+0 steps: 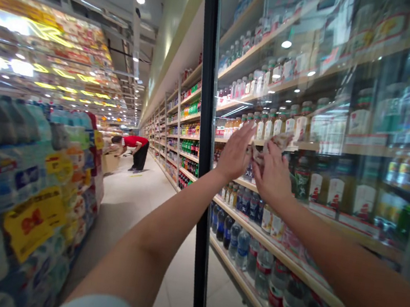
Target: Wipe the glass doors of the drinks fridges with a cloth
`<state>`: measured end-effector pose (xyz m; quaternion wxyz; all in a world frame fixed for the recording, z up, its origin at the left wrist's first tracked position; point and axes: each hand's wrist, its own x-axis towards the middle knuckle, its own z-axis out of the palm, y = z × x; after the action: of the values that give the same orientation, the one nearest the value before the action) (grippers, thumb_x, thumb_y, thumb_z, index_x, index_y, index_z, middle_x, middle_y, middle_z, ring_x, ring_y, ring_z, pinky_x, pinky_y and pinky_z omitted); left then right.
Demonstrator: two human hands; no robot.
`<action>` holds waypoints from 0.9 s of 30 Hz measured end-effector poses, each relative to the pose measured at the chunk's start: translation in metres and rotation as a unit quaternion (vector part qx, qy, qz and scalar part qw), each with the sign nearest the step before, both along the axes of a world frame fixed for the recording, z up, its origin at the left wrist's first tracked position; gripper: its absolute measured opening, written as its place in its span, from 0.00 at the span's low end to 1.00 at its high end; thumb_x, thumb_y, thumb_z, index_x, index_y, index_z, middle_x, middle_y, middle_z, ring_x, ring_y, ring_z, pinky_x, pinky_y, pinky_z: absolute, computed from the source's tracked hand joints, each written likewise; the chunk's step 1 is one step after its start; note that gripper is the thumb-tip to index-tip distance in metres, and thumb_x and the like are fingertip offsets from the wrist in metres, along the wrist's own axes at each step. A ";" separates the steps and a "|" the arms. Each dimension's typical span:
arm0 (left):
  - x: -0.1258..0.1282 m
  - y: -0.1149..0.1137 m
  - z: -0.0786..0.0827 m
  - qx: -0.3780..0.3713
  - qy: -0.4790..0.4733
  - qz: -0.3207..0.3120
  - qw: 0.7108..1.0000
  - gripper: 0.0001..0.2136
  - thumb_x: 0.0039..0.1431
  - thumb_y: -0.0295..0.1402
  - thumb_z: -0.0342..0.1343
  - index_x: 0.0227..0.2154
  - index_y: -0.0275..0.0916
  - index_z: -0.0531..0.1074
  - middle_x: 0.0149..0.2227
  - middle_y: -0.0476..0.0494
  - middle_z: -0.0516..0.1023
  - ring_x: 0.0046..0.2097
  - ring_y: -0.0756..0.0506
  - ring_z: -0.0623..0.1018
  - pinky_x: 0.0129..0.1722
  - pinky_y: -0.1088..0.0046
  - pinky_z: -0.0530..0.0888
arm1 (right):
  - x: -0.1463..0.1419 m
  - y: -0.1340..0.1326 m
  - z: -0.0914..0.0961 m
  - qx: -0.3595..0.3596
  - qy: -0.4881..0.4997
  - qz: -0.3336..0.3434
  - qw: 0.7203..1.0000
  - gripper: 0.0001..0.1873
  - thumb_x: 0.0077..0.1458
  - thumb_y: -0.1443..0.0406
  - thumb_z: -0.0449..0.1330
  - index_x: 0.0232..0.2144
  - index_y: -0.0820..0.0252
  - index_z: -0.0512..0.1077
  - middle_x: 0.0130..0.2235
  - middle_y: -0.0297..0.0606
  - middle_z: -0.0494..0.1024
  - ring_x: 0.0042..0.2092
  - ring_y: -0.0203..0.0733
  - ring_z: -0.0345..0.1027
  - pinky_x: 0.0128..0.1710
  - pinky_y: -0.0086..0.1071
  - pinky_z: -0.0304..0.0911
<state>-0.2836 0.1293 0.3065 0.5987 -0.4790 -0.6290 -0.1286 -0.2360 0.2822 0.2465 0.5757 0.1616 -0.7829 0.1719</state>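
A glass door (229, 292) with a black frame (207, 138) stands before me. My left hand (235, 152) is raised to the glass beside the frame, its fingers straight and pointing up, with nothing seen in it. To its right, my right hand (274, 177) presses a crumpled, light patterned cloth (283, 141) against the pane. Part of the cloth shows between the two hands, and the rest is hidden under the right fingers. Shelved bottles (335, 189) show through or in the glass, mixed with reflections.
Shelves of drinks (194, 121) run down the aisle beyond the door. Wrapped bottle packs (4, 168) with a yellow price sign (35, 222) are stacked at left, blurred. A person in a red top (134, 143) bends over by a carton (110, 163) on the aisle floor (144, 190).
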 end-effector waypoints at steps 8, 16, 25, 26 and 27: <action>-0.020 0.016 0.031 0.093 -0.053 0.229 0.968 0.29 0.74 0.39 0.38 0.73 0.35 0.51 0.76 0.40 0.48 0.77 0.39 0.42 0.76 0.52 0.42 | -0.012 0.031 0.013 0.158 0.053 -0.059 0.984 0.32 0.68 0.67 0.43 0.71 0.55 0.58 0.73 0.38 0.55 0.74 0.45 0.49 0.74 0.53 0.50; -0.016 0.015 0.023 0.086 -0.059 0.228 0.968 0.31 0.72 0.39 0.44 0.74 0.36 0.51 0.77 0.41 0.46 0.77 0.39 0.41 0.77 0.52 0.40 | -0.007 0.092 0.046 0.119 0.103 -0.122 0.980 0.32 0.64 0.66 0.51 0.69 0.68 0.62 0.73 0.53 0.51 0.75 0.56 0.44 0.74 0.54 0.51; -0.015 0.012 0.028 0.090 -0.084 0.174 0.977 0.33 0.69 0.39 0.47 0.74 0.37 0.52 0.76 0.41 0.46 0.77 0.37 0.42 0.76 0.48 0.40 | -0.021 0.095 0.069 0.095 0.099 -0.104 0.985 0.33 0.72 0.62 0.39 0.73 0.72 0.49 0.75 0.50 0.44 0.77 0.47 0.35 0.77 0.52 0.44; -0.014 0.012 0.028 0.090 -0.085 0.174 0.977 0.33 0.69 0.40 0.47 0.74 0.37 0.52 0.76 0.40 0.46 0.77 0.37 0.42 0.76 0.48 0.40 | -0.020 0.092 0.062 0.092 0.098 -0.099 0.986 0.34 0.72 0.59 0.41 0.73 0.72 0.50 0.75 0.50 0.44 0.78 0.48 0.34 0.77 0.52 0.43; -0.014 0.012 0.028 0.090 -0.085 0.175 0.977 0.33 0.68 0.39 0.47 0.74 0.37 0.52 0.76 0.40 0.46 0.77 0.37 0.43 0.77 0.48 0.41 | -0.018 0.087 0.054 0.117 0.085 -0.091 0.985 0.34 0.73 0.55 0.43 0.72 0.69 0.52 0.75 0.47 0.46 0.77 0.47 0.35 0.77 0.51 0.43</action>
<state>-0.2977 0.1415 0.3347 0.5970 -0.2929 -0.7375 -0.1182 -0.2540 0.3696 0.3010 0.6305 0.1703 -0.7572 0.0113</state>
